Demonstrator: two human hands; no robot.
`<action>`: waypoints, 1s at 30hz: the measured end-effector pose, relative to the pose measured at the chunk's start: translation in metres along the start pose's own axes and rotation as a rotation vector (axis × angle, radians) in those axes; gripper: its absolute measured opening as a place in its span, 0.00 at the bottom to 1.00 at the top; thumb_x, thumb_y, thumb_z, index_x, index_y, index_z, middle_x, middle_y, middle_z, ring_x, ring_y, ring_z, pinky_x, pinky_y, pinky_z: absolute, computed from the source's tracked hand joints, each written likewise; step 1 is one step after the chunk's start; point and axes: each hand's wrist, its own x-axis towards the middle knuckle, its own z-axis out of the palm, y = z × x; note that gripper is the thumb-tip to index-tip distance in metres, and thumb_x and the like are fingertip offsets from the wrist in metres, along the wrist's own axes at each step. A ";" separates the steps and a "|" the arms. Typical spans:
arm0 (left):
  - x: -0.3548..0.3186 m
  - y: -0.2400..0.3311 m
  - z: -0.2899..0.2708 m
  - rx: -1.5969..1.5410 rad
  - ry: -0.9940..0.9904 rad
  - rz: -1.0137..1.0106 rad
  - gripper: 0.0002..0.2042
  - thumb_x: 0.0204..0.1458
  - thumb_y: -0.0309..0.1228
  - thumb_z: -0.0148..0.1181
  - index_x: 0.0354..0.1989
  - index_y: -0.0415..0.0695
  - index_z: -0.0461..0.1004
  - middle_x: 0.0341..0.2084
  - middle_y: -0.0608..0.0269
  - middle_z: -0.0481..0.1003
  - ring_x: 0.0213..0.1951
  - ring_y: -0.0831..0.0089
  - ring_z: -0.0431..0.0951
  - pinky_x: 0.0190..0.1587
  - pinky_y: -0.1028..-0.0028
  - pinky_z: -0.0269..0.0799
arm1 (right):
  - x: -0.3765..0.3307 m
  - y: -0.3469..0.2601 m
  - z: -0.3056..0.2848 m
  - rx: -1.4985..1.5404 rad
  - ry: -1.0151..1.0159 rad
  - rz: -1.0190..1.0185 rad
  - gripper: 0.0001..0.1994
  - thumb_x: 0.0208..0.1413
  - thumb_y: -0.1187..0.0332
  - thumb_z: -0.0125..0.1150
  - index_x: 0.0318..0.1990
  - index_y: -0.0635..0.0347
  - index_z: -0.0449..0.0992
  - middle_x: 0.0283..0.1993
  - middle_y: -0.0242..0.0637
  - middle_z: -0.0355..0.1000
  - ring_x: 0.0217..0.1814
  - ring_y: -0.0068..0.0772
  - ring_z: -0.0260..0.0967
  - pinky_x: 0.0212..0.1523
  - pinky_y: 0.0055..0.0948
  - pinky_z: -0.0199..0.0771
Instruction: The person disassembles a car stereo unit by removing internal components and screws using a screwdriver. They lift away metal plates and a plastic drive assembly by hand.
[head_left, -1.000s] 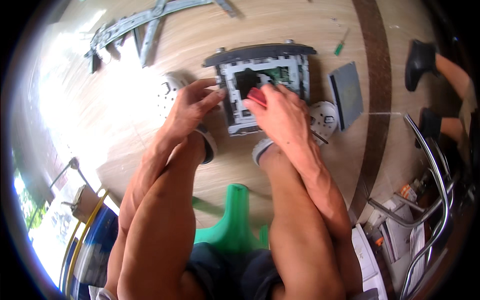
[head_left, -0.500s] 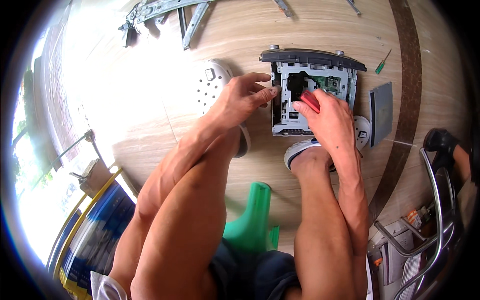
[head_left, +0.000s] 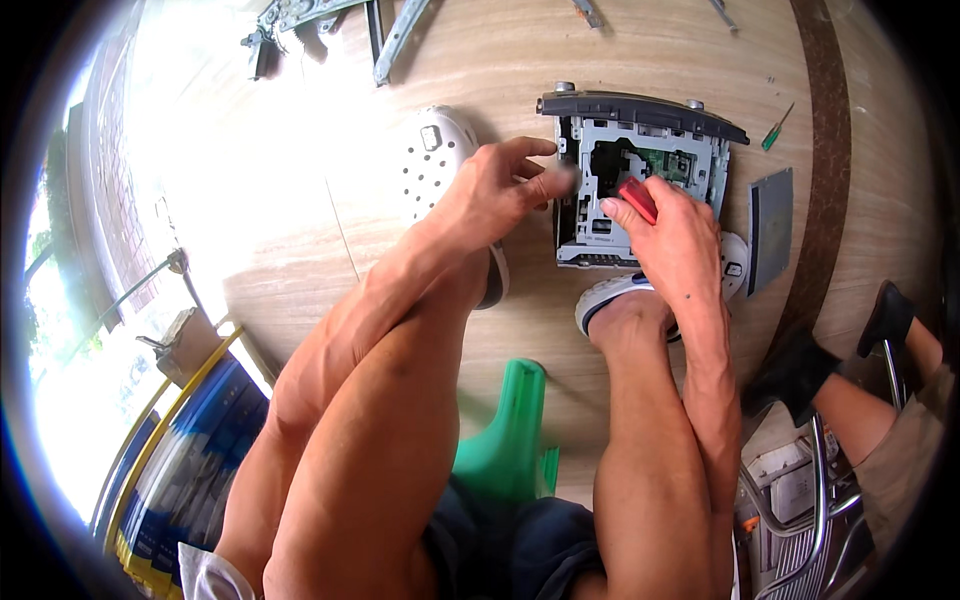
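Observation:
A car stereo with its cover off lies on the floor between my feet, dark front panel facing away. Its pale metal frame and part of a green circuit board show. My right hand is closed round a red-handled tool over the middle of the frame; the tool's working end is hidden. At the stereo's left side is my left hand, with index finger and thumb apart. The thumb is blurred, and nothing shows between the fingers. I cannot tell whether they touch the frame.
Right of the stereo lie a flat metal panel and a small green-handled screwdriver. Metal brackets lie at the far left. A green stool is beneath me. Another person's leg and a chrome-tubed chair are at right.
Another person's feet and leg have come further into view at the right, beside the chair. My view has shifted slightly. My left thumb is moving; my right hand still holds the red-handled tool.

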 end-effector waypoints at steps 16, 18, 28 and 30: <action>0.007 -0.015 0.001 0.003 0.026 0.082 0.31 0.57 0.46 0.66 0.59 0.31 0.71 0.37 0.44 0.82 0.38 0.65 0.84 0.43 0.68 0.79 | 0.001 -0.001 -0.004 0.019 -0.011 -0.023 0.19 0.56 0.54 0.68 0.38 0.64 0.77 0.39 0.53 0.78 0.42 0.60 0.76 0.43 0.49 0.74; 0.005 -0.014 0.002 -0.013 0.043 0.069 0.31 0.57 0.46 0.66 0.59 0.32 0.71 0.37 0.44 0.82 0.38 0.65 0.84 0.43 0.68 0.79 | 0.002 0.000 -0.002 0.027 -0.018 -0.018 0.19 0.56 0.54 0.68 0.38 0.64 0.77 0.39 0.54 0.78 0.42 0.60 0.75 0.43 0.49 0.74; 0.005 -0.013 0.002 -0.016 0.049 0.073 0.28 0.58 0.44 0.64 0.58 0.32 0.73 0.38 0.45 0.82 0.39 0.65 0.84 0.44 0.69 0.77 | 0.002 0.024 -0.031 0.133 0.096 -0.052 0.18 0.59 0.57 0.68 0.44 0.64 0.78 0.26 0.38 0.74 0.28 0.26 0.64 0.34 0.32 0.69; 0.003 -0.020 -0.001 0.000 0.050 0.096 0.28 0.58 0.45 0.64 0.58 0.32 0.73 0.37 0.45 0.82 0.39 0.65 0.84 0.45 0.69 0.77 | -0.006 0.029 -0.043 0.169 0.141 0.035 0.18 0.59 0.57 0.68 0.44 0.64 0.79 0.27 0.37 0.75 0.29 0.25 0.64 0.34 0.31 0.69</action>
